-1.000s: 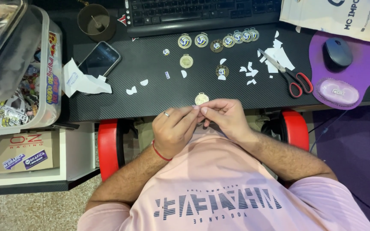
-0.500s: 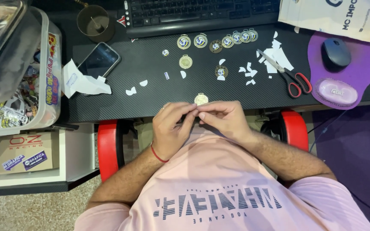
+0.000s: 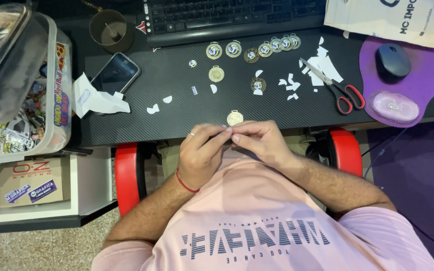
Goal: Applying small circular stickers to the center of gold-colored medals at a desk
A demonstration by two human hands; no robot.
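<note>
Dark phone screen (image 3: 115, 73) on desk; brown labelled box (image 3: 30, 180) below-left.

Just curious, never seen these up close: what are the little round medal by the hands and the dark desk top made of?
The medal looks like gold-toned metal, judging by its dull shine. The desk top shows a fine woven pattern, like a carbon-fibre-look finish, probably a textured laminate.
</note>
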